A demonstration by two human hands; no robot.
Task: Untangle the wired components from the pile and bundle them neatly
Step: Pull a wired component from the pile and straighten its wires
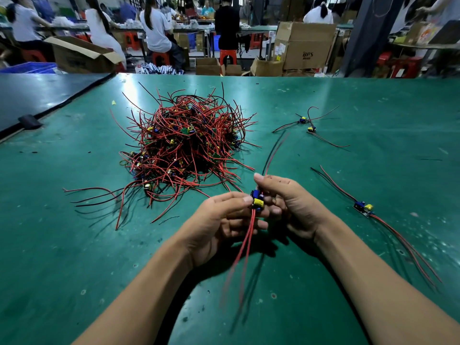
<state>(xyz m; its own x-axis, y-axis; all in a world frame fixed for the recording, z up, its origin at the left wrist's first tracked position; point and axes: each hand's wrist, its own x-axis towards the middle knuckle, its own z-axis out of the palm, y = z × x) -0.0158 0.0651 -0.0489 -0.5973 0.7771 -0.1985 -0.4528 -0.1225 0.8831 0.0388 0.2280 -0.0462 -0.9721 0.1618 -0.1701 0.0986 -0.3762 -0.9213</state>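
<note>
**Both hands hold one wired component beside the pile**

At the far left a dark mat [37,100] lies along the edge of the green table [74,245], and a small black clip [29,121] sits on the border between them. More to the right, in the middle of the table, is the pile [184,143]: many red and black wires tangled together, with small yellow, blue and green parts among them. Loose wire ends spread out from it on all sides.

In front of the pile, nearer to the person, the left hand [219,227] has its fingers curled, and its thumb and fingertips pinch the wired component [257,200], a small piece with a yellow part and a blue part. The right hand [291,205] grips the same component from the other side, with the thumb on top and the fingers bent around it. Two red wires hang down from it between the wrists and look blurred. A red wire and a black wire go from it away from the person.

To the right, one single component [363,207] lies flat on the table with its wires stretched out. Further back on the right lie two more components [306,123], just beside each other and well apart from the pile.

Behind the table stand cardboard boxes [306,46], and people [156,28] work at other benches.
</note>
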